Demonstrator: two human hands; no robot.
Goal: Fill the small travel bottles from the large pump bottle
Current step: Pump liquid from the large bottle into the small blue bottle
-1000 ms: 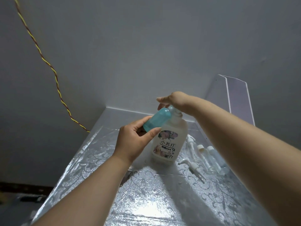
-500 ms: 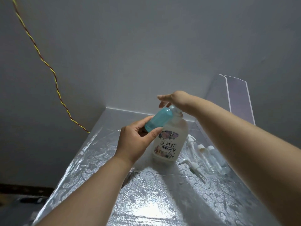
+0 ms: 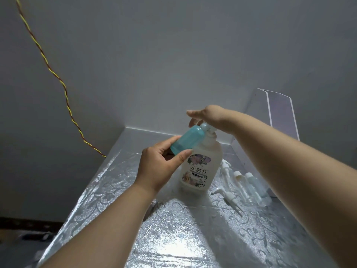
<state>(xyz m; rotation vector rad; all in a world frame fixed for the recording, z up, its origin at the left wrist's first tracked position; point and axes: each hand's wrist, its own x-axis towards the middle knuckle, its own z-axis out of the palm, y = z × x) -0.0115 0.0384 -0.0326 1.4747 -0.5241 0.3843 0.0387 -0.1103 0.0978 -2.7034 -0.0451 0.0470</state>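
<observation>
A large frosted white pump bottle [image 3: 201,167] with a flower label stands upright on the silver patterned table [image 3: 173,238]. My left hand [image 3: 160,167] grips a small teal travel bottle [image 3: 188,140], tilted with its mouth up against the pump's nozzle. My right hand [image 3: 208,117] rests flat on top of the pump head, which it mostly hides. Several clear small travel bottles [image 3: 251,182] lie to the right of the big bottle, partly behind my right forearm.
A loose white pump top [image 3: 229,198] lies on the table right of the big bottle. A clear plastic stand [image 3: 278,115] rises at the back right. A yellow-red twisted cable [image 3: 58,78] hangs along the wall at left. The table's left edge drops off.
The teal bottle's mouth has lifted slightly closer to the nozzle. My right hand stays on the pump head and the big bottle has not moved.
</observation>
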